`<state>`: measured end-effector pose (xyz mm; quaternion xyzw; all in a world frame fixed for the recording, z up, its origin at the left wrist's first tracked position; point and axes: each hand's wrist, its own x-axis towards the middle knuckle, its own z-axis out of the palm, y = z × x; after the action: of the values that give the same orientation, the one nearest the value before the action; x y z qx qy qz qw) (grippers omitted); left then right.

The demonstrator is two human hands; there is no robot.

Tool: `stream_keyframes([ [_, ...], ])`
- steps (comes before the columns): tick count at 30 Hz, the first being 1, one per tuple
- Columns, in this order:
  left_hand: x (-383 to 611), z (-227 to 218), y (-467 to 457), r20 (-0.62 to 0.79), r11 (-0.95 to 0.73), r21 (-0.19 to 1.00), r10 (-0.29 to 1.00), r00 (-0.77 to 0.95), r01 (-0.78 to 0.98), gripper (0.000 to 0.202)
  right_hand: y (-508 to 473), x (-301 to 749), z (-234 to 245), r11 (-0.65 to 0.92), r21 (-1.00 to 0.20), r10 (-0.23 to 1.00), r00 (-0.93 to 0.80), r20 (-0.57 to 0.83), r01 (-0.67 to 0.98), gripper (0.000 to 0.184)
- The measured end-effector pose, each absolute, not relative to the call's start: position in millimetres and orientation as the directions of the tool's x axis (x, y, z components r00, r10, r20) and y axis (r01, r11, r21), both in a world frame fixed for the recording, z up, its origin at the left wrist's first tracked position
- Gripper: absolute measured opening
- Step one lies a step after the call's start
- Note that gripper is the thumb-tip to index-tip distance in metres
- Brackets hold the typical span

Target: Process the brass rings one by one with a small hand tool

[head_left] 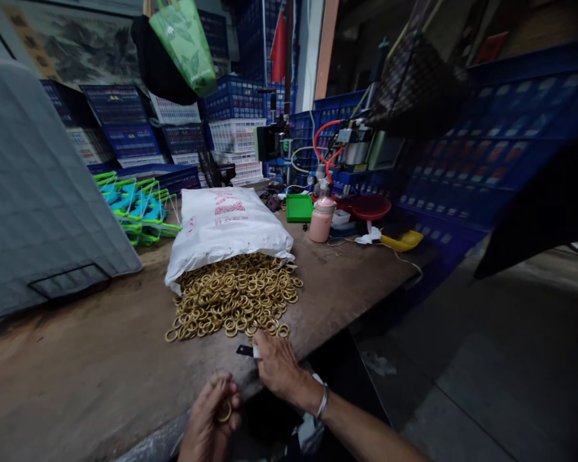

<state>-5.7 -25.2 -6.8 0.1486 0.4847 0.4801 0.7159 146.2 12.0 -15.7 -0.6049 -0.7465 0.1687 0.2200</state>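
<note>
Fingers curled, my left hand (pixel 210 417) holds a brass-coloured ring (pixel 224 411) at the table's front edge. My right hand (pixel 280 367) is closed around a small flat tool (pixel 245 350) with a black end and a white part by the fingers; its exact kind is unclear. That hand is just in front of a heap of brass-coloured rings (pixel 236 295). The heap spills from the mouth of a white woven sack (pixel 231 221) with red print, lying on the brown table (pixel 120 346).
Behind the sack are a green tray (pixel 299 208), a pink bottle (pixel 322 221) and a yellow scoop (pixel 402 241). Green and blue plastic items (pixel 139 208) lie left, near a grey-white panel (pixel 43 192). Blue crates (pixel 118 106) are stacked behind. Bags (pixel 185 45) hang overhead.
</note>
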Motion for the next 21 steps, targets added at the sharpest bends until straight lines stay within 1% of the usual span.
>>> stream_keyframes([
  [2, -3, -5, -25, -0.456, 0.417, 0.781, 0.889, 0.031, -0.466, 0.047, 11, 141, -4, 0.22, -0.695, 0.971, -0.225, 0.085, 0.685, 0.009],
  [3, -2, -5, -24, -0.406, 0.376, 0.822, 0.914, 0.022, -0.427, 0.05, 11, 138, 1, 0.206, -0.778, 0.966, -0.251, 0.064, 0.594, 0.008],
  [4, -3, -5, -23, -0.377, 0.355, 0.852, 0.926, 0.02, -0.385, 0.051, 11, 135, 5, 0.187, -0.846, 0.959, -0.281, 0.046, 0.499, 0.011],
  [5, -4, -6, -22, -0.36, 0.344, 0.874, 0.933, 0.018, -0.343, 0.049, 11, 132, 9, 0.157, -0.897, 0.952, -0.304, 0.026, 0.414, 0.015],
  [7, -7, -7, -21, -0.351, 0.343, 0.899, 0.936, 0.02, -0.271, 0.042, 11, 129, 12, 0.085, -0.955, 0.941, -0.338, -0.017, 0.285, 0.016],
  [9, -11, -8, -21, -0.327, 0.321, 0.919, 0.945, 0.012, -0.23, 0.034, 10, 127, 11, 0.012, -0.977, 0.93, -0.361, -0.068, 0.215, 0.016],
  [11, -13, -8, -22, -0.283, 0.273, 0.942, 0.959, -0.027, -0.193, 0.031, 9, 125, 8, -0.043, -0.983, 0.92, -0.377, -0.109, 0.181, 0.015],
  [14, -14, -5, -25, -0.179, 0.171, 0.982, 0.976, -0.122, -0.078, 0.027, 8, 123, 7, -0.063, -0.986, 0.919, -0.376, -0.117, 0.154, 0.017],
  [16, -13, -2, -26, -0.083, 0.084, 0.996, 0.985, -0.151, 0.002, 0.023, 8, 121, 7, -0.049, -0.987, 0.92, -0.376, -0.105, 0.155, 0.02],
  [18, -11, 1, -26, -0.01, 0.016, 0.999, 0.99, -0.14, 0.047, 0.021, 8, 119, 8, -0.043, -0.983, 0.92, -0.377, -0.109, 0.18, 0.023],
  [20, -10, 2, -26, 0.009, -0.003, 0.999, 0.993, -0.117, 0.051, 0.02, 10, 117, 7, -0.056, -0.977, 0.922, -0.364, -0.131, 0.208, 0.023],
  [21, -10, 2, -26, -0.004, 0.007, 0.999, 0.995, -0.105, 0.035, 0.021, 10, 116, 6, -0.065, -0.973, 0.925, -0.352, -0.141, 0.22, 0.022],
])
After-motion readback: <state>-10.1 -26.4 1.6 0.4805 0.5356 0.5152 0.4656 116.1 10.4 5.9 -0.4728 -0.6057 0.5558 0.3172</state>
